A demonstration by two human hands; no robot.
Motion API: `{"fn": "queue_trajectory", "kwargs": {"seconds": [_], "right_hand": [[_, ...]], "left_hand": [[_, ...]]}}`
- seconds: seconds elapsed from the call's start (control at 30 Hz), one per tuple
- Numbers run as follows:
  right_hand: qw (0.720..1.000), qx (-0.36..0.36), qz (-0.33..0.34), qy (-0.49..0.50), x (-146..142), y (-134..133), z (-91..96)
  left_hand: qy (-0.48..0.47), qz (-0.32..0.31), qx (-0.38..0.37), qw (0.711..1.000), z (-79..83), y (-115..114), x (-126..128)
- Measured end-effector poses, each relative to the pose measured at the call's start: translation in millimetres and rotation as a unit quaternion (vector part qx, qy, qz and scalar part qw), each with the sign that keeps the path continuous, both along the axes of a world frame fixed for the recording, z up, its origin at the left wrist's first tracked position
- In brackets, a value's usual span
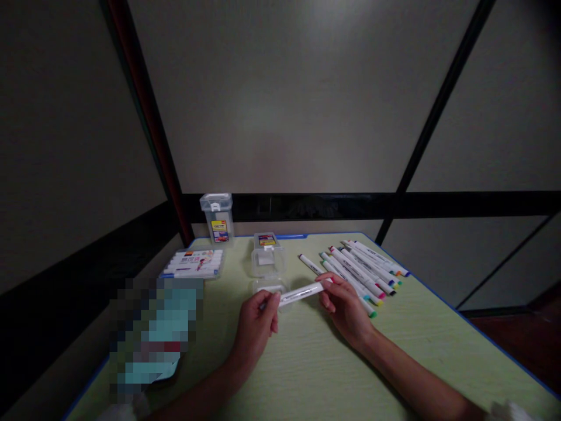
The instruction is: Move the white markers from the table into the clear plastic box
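Note:
A white marker pen is held between my two hands above the table, slightly tilted with its right end higher. My left hand pinches the left end, and my right hand grips the right end, where a bit of red shows by the fingers. Behind the marker, an open clear plastic case lies on the table; its near part is partly hidden by my left hand and the marker. Just beyond my right hand lie several white markers with coloured ends, side by side in a loose row.
A lidded clear box stands upright at the back left. In front of it lies a flat pack of white markers. A pixelated area covers a teal item at the left. The green table has a blue edge, with wall panels behind.

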State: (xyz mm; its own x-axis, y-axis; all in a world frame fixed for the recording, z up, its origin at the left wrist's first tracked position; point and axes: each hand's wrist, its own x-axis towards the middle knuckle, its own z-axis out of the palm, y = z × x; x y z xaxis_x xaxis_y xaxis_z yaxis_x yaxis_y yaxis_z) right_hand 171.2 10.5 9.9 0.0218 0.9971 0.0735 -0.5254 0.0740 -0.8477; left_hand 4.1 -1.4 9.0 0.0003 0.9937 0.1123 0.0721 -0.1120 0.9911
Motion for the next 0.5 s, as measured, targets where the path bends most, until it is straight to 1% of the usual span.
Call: {"fn": "queue_trajectory", "kwargs": {"seconds": [0.13,0.4,0.5], "right_hand": [[1.000,0.002,-0.010,0.001,-0.2,0.7,-0.2],[0.999,-0.011,-0.033,-0.012,0.1,2.5,-0.8],[0.999,-0.018,-0.041,-0.020,0.5,3.3,-1.1]], "left_hand": [[0.007,-0.008,0.013,1.000,3.0,-2.3,-0.9],[-0.043,-0.006,0.022,0.999,5.3,-2.8,2.2],[-0.052,-0.015,0.022,0.998,4.7,-4.1,3.4]]}}
